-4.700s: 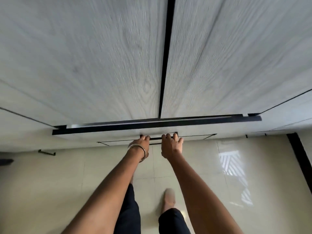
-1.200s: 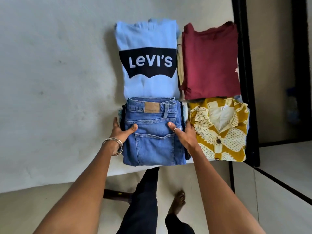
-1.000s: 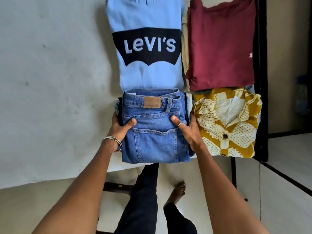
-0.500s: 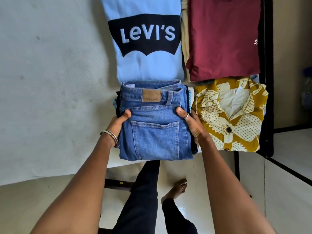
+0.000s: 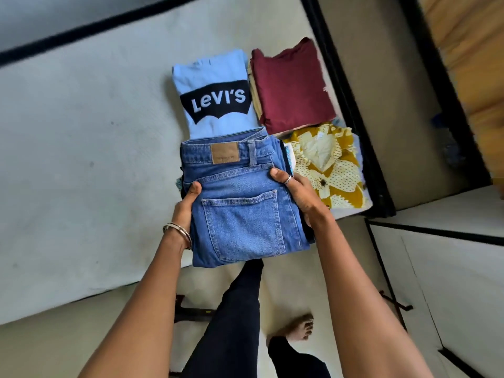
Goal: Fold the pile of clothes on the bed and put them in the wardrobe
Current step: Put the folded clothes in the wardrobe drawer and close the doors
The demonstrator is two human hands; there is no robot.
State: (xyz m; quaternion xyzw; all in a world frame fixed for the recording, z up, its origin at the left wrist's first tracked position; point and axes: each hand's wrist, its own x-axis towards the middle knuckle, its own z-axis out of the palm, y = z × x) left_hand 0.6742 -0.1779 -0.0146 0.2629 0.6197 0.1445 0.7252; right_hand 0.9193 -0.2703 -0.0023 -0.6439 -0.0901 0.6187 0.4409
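Both hands (image 5: 185, 205) (image 5: 300, 192) clasp the folded jeans (image 5: 240, 214).

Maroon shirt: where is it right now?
Head view, upper right: the folded maroon shirt lies on the bed near its right edge, beside the Levi's sweatshirt and behind the yellow patterned shirt.

- Left hand (image 5: 183, 207) and right hand (image 5: 298, 192) grip folded jeans (image 5: 240, 200) by the sides.
- Blue sweatshirt (image 5: 212, 96), maroon top (image 5: 293, 83), yellow shirt (image 5: 327, 165) lie folded on the bed (image 5: 81, 159).
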